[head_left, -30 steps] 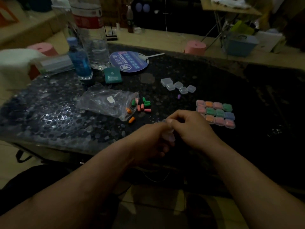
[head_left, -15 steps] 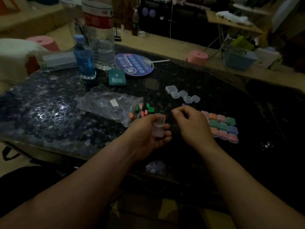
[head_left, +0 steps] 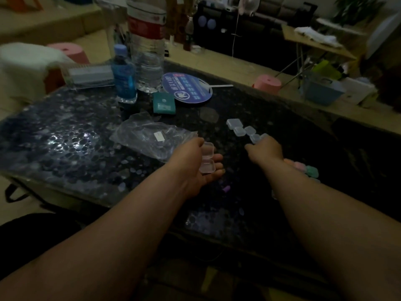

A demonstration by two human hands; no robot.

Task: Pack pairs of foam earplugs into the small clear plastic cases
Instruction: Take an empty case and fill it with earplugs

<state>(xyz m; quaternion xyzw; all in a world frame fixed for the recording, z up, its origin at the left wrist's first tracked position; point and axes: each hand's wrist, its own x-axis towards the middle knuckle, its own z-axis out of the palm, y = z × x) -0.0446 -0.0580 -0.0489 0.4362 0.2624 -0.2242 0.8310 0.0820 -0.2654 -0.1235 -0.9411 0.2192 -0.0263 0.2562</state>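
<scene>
Filling step: our left hand (head_left: 191, 168) grips a clear case (head_left: 207, 159), lid open, over the bench (head_left: 65, 153); our right hand (head_left: 263, 149) hovers by empty cases (head_left: 239, 131), its grip we cannot tell; next, probably the purple earplug (head_left: 226, 188)

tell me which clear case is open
The clear case in the left hand: its lid is swung back, both halves showing. The row of cases beyond looks closed.
</scene>
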